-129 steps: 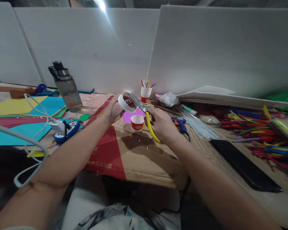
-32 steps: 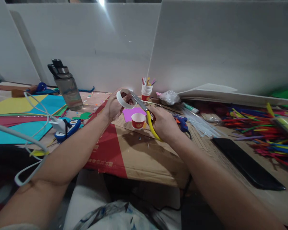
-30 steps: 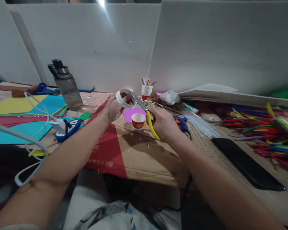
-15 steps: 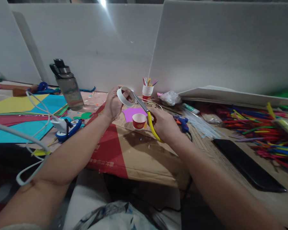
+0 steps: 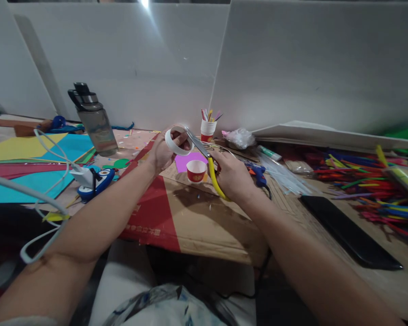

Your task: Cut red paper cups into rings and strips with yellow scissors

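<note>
My left hand (image 5: 163,151) is closed on a white paper ring (image 5: 172,145), with fingers showing through its opening. Yellow-handled scissors (image 5: 215,179) are gripped in my right hand (image 5: 229,174); their metal blades point up and left and reach the right side of the ring. Whether the blades touch the ring cannot be made out. Below the blades, a short red and white paper cup (image 5: 196,172) stands upright on the cardboard, in front of a purple sheet (image 5: 182,163).
A water bottle (image 5: 97,129) and coloured sheets (image 5: 23,183) are on the left. Behind stand stacked cups holding pens (image 5: 208,129). A blue glue gun (image 5: 258,174), a black case (image 5: 350,231) and colourful pipe cleaners (image 5: 367,181) lie to the right.
The ring has turned slightly so that its opening faces me more, and my left hand has moved slightly down. The scissors remain in my right hand beside it.
</note>
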`<state>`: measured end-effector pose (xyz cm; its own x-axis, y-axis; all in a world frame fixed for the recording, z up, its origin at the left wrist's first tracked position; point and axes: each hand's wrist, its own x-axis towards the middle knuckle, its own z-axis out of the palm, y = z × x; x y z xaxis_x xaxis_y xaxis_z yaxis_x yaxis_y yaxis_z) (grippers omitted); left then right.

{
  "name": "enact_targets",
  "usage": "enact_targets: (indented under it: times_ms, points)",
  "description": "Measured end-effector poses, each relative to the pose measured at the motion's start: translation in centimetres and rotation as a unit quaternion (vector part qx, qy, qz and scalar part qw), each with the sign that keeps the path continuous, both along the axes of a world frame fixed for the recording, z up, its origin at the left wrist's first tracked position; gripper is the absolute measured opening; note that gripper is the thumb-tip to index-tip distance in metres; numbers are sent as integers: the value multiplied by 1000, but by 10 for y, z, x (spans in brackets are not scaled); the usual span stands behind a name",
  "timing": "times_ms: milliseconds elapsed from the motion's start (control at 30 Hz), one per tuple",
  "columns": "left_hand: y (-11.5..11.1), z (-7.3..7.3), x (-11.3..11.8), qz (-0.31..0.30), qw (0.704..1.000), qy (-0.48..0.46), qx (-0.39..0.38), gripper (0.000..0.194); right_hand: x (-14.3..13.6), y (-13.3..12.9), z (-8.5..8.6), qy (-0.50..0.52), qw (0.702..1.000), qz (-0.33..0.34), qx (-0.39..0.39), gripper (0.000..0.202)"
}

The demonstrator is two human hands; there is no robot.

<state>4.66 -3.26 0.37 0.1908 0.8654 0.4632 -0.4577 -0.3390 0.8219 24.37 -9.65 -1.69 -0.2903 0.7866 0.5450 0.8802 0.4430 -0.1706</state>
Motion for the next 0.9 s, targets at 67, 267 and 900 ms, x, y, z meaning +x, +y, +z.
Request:
enact_targets:
  times_ms: [67,267,900]
  points:
    - [1,1,0,-3,1000,4,-9,23,0,-1,0,-5,1000,1,2,37]
    - [6,3,-3,0,999,32,-21,23,1,0,0,-13,1000,1,-4,40]
    - [6,-1,-6,19,999,37,32,29,0,0,0,-18,1000,-17,-3,43]
